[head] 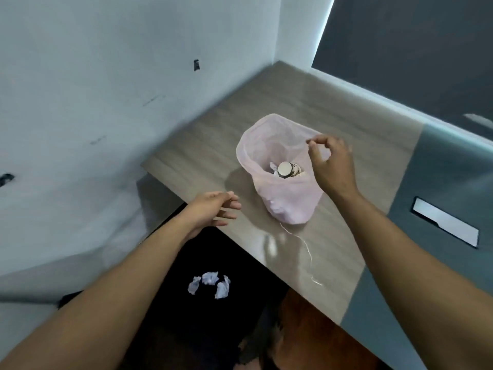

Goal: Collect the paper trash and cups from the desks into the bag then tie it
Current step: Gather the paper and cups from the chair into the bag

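Pink bag upright mid-desk, mouth open, cups inside | right hand pinches bag rim | left hand released, fingers loose, at desk's near edge | paper wads below desk edge

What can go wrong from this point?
1. The right hand pinches only one side of the bag rim; a pull may tip it and spill the cups.
2. Crumpled paper lies below the desk edge, outside the bag; tying now would leave it behind.
3. The loose string near the desk edge may get brushed off.
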